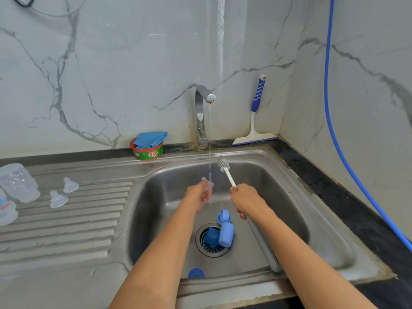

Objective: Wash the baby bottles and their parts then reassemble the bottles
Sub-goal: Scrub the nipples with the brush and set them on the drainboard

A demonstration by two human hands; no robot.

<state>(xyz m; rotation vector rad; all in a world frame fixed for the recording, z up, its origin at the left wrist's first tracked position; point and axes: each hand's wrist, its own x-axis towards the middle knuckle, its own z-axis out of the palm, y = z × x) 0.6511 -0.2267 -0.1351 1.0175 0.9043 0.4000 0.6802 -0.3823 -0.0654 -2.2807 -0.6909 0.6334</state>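
Left hand (198,195) gripped a clear teat (207,185) under the tap stream; right hand (247,201) clenched the bottle brush (223,164). Blue caps (226,234) by the drain probably awaited washing. Two teats (71,185) and bottles (19,182) sat on the drainboard (66,230), not yet reassembled.

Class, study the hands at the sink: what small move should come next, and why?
Probably tip the brush in the right hand onto the clear teat that the left hand holds under the running water: the bristles stand beside it, apart from the teat.
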